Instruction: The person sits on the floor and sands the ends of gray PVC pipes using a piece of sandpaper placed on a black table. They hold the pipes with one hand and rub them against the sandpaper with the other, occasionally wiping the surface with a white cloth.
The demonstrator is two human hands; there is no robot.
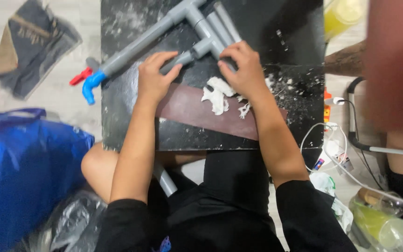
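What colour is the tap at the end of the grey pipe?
Blue tap with a red handle, seen in the head view.

We see a blue plastic bag [24, 172] at lower left | folded dark cloth [33, 46] on the floor upper left | white cables [336, 154] at right | yellow-green cups [378, 224] lower right

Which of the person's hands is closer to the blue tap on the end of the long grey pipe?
Left. The left hand lies just right of the blue plastic tap on the grey pipe; the right hand is farther right.
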